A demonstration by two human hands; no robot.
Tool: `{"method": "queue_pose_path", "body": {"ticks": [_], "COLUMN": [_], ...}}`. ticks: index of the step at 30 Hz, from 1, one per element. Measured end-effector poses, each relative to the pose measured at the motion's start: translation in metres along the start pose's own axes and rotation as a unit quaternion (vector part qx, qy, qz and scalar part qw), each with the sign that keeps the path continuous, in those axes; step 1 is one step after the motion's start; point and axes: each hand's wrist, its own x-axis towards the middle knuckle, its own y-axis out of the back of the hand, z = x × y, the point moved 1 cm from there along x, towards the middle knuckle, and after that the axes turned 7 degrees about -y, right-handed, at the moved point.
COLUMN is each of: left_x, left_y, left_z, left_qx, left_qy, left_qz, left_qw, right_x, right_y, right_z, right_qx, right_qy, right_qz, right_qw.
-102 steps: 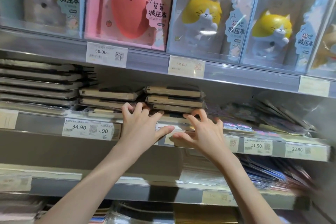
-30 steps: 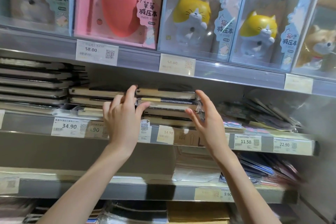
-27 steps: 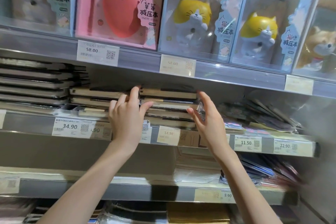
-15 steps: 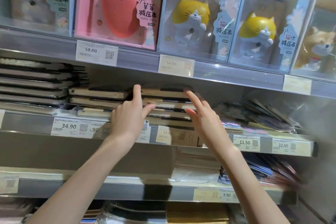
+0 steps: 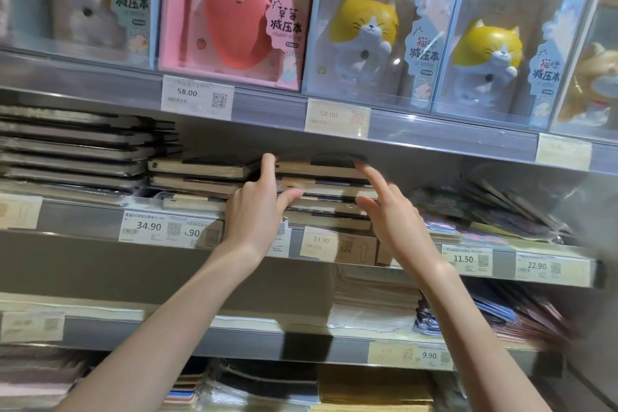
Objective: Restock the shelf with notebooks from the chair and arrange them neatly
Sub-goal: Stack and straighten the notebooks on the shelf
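A stack of brown-edged notebooks (image 5: 321, 184) lies flat on the middle shelf (image 5: 83, 221). My left hand (image 5: 257, 211) presses against the stack's left front corner, index finger up along the side and thumb on the front edge. At the stack's right front corner rests my right hand (image 5: 388, 211), fingers spread, the index fingertip touching the top notebook. Neither hand encloses a notebook. A second, lower notebook stack (image 5: 197, 177) lies just left of it. The chair is out of view.
Taller dark notebooks (image 5: 77, 147) are piled at far left. Slanted flat packets (image 5: 495, 211) lie to the right. Boxed cat and strawberry toys (image 5: 234, 13) fill the shelf above. Price tags (image 5: 148, 227) line the rail. Lower shelves hold more stationery.
Both hands rose from the shelf rail to the stack. In the last half second my right hand slid left onto the stack's front corner; the left hand stayed at the left corner.
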Motion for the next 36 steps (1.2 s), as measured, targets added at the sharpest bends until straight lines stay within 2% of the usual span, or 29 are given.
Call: {"method": "queue_pose_path", "body": {"ticks": [3, 6, 8, 14, 19, 23, 29, 36], "left_x": [-0.009, -0.019, -0.024, -0.041, -0.041, -0.040, -0.037, -0.038], "left_y": [0.007, 0.017, 0.025, 0.042, 0.058, 0.065, 0.063, 0.061], "left_z": [-0.002, -0.009, -0.018, -0.045, -0.084, -0.106, -0.122, -0.135], "left_qx": [0.003, 0.013, 0.021, 0.071, 0.122, 0.128, 0.108, 0.137], "left_qy": [0.003, 0.000, -0.011, -0.048, -0.032, -0.062, -0.098, -0.131], "left_qz": [-0.011, 0.004, 0.002, 0.013, 0.028, 0.023, -0.007, -0.015], "left_qw": [1.000, 1.000, 1.000, 0.996, 0.992, 0.990, 0.989, 0.982], "right_x": [-0.007, -0.013, -0.014, -0.020, -0.023, -0.021, -0.014, -0.008], "right_y": [-0.002, -0.005, -0.008, -0.027, -0.050, -0.068, -0.091, -0.097], "right_z": [-0.010, -0.021, -0.027, -0.059, -0.086, -0.108, -0.114, -0.114], "right_qx": [-0.046, -0.027, -0.012, -0.029, -0.036, -0.058, -0.201, -0.260], "right_qy": [0.003, 0.031, 0.046, 0.089, 0.142, 0.185, 0.184, 0.185], "right_qz": [0.063, 0.150, 0.179, 0.191, 0.149, 0.158, 0.166, 0.171], "right_qw": [0.997, 0.988, 0.983, 0.977, 0.978, 0.968, 0.948, 0.932]}}
